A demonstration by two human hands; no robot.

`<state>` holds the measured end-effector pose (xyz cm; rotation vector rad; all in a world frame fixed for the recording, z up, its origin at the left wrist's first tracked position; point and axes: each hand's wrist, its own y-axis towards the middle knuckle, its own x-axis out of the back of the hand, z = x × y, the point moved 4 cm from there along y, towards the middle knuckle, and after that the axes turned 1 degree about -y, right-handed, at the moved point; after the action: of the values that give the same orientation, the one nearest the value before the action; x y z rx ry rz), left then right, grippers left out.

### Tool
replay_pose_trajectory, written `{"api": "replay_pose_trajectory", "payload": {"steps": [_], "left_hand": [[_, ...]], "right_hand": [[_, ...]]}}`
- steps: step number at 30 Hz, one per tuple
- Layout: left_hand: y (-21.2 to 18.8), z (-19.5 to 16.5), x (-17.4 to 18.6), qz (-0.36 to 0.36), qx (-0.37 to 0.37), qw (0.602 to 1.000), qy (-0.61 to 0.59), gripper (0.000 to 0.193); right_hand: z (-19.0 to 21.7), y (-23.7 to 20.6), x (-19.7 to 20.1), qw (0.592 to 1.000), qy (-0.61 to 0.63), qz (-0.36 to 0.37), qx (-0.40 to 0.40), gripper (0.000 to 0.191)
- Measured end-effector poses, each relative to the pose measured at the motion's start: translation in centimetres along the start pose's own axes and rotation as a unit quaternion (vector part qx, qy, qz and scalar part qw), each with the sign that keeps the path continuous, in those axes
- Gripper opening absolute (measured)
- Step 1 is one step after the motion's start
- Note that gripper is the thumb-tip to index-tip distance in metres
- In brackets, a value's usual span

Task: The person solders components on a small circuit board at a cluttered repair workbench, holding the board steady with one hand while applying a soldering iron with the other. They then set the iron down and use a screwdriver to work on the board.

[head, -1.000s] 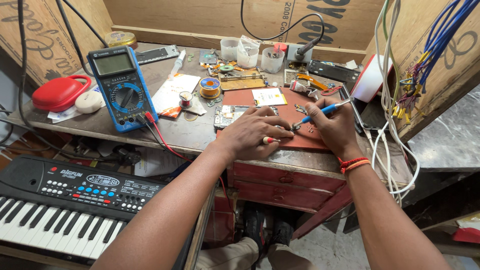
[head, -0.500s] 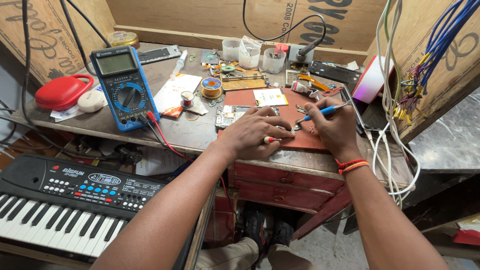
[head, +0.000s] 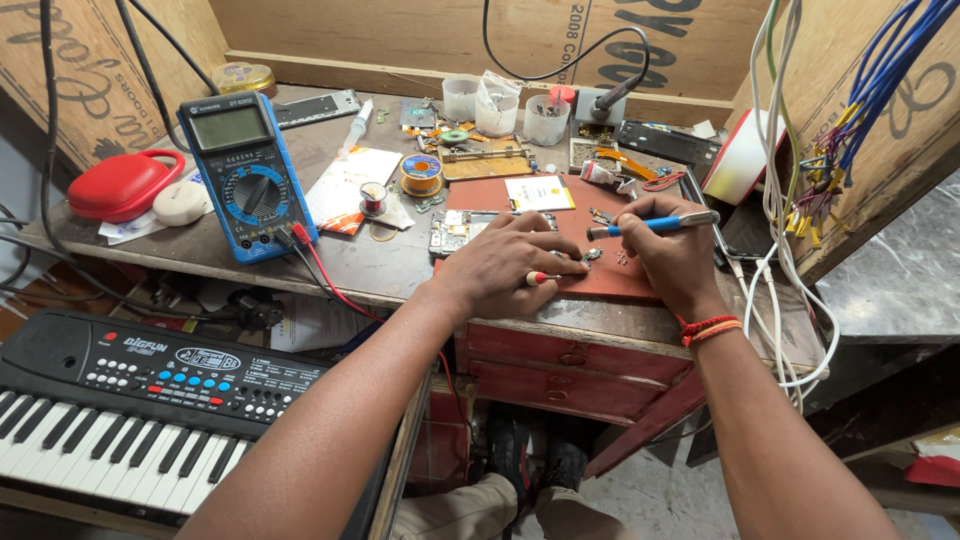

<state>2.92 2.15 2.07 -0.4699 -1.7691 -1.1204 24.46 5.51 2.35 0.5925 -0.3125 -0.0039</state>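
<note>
The left hand (head: pixel 515 262) is lying palm-down on the red work mat (head: pixel 610 282), its fingers curled loosely together and pressing on a small part that is too tiny to make out. The right hand (head: pixel 672 250) is pinching a blue-handled screwdriver (head: pixel 652 224) held nearly level, its tip pointing left toward the left fingertips. A phone circuit board (head: pixel 455 230) is lying just beside the left hand, a blue multimeter (head: pixel 246 175) is resting well apart to the left, and a black keyboard (head: pixel 140 400) is sitting below the bench.
</note>
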Motion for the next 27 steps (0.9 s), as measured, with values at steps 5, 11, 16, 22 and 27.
{"api": "replay_pose_trajectory", "payload": {"steps": [5,11,16,22,27], "left_hand": [[0.0,0.0,0.0,0.003,0.001,1.0,0.003,0.035],[0.1,-0.1,0.0,-0.001,-0.002,1.0,0.009,0.035],[0.1,0.0,0.1,0.007,0.003,1.0,0.006,0.036],[0.1,-0.1,0.2,0.005,0.005,1.0,0.003,0.037],[0.1,-0.2,0.1,0.002,0.005,1.0,0.007,0.034]], "right_hand": [[-0.5,0.0,0.0,0.998,-0.056,-0.009,-0.016,0.013],[-1.1,0.1,0.0,0.996,-0.095,-0.006,0.0,0.012],[-0.9,0.1,0.2,0.996,-0.086,-0.022,0.028,0.012],[-0.9,0.0,0.0,0.998,-0.042,-0.017,-0.038,0.013],[-0.5,0.2,-0.1,0.992,-0.119,-0.017,0.028,0.012]]}}
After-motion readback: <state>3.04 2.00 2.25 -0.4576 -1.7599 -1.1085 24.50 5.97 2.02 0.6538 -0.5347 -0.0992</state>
